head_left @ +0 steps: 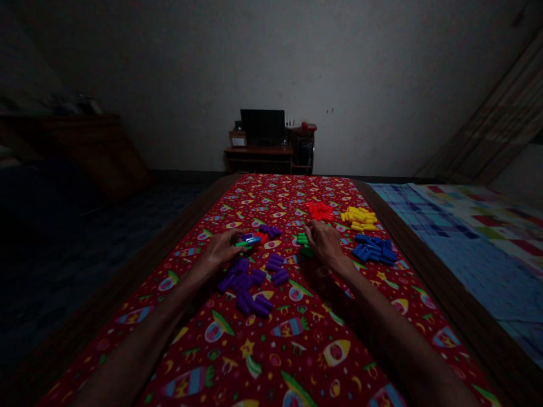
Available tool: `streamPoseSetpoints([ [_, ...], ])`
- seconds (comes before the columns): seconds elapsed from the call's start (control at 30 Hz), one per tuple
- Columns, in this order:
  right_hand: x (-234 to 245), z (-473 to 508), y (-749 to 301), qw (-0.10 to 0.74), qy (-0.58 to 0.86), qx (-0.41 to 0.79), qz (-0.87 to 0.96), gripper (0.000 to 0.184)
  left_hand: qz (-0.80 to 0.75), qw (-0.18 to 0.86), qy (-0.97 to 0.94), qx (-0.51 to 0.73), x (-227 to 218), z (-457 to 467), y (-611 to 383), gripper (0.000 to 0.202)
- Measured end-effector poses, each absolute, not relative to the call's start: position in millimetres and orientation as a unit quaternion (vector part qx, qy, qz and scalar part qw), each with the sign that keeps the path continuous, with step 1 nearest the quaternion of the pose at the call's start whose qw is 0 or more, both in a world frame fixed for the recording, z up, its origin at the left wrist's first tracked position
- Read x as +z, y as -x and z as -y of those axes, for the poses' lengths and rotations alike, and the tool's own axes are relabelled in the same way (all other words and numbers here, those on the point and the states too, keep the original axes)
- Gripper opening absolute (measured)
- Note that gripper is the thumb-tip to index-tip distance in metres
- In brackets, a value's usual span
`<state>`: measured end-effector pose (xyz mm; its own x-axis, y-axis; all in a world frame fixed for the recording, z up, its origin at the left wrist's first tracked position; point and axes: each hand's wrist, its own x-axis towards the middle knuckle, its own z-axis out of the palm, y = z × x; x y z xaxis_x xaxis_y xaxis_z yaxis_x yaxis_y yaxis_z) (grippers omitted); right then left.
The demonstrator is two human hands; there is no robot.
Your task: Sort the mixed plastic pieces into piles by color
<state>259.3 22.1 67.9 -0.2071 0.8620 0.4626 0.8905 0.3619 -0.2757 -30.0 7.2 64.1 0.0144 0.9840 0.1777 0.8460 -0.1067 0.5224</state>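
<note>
Left hand [223, 247] pinches blue and green pieces [251, 241] in a narrow grip; purple pieces [244, 281] lie at its 5 o'clock. Right hand [326, 243] curls down beside green pieces [302, 239] at its 9 o'clock; can't tell if it grips any. From right hand: red pile [320, 212] 12 o'clock, yellow pile [359, 217] 2, dark blue pile [374, 250] 3. All on red patterned cloth [307, 350].
</note>
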Motion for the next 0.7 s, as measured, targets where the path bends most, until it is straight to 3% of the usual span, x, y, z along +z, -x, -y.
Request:
streamPoseSetpoints([
  [0.13, 68.5, -3.3, -236.5, 0.347, 0.381, 0.109, 0.85, 0.025, -0.572, 0.188, -0.729, 0.326, 72.9, 7.8, 4.5, 0.03],
  [0.23, 65.7, 8.9, -224.3, 0.345, 0.281, 0.163, 0.881, 0.029, -0.503, 0.227, -0.749, 0.368, 75.2, 19.7, -15.6, 0.027],
  [0.4, 62.9, 9.5, -225.6, 0.3, 0.305, 0.167, 0.888, 0.024, -0.501, 0.245, -0.722, 0.408, 72.6, 22.0, -21.6, 0.03],
  [0.57, 59.2, 10.4, -222.1, 0.323, 0.305, 0.164, 0.881, 0.027, -0.492, 0.268, -0.719, 0.412, 69.1, 19.6, -18.9, 0.036],
  [0.7, 70.8, 5.2, -230.3, 0.275, 0.355, 0.122, 0.885, 0.023, -0.494, 0.238, -0.728, 0.412, 69.7, 22.3, -22.2, 0.034],
])
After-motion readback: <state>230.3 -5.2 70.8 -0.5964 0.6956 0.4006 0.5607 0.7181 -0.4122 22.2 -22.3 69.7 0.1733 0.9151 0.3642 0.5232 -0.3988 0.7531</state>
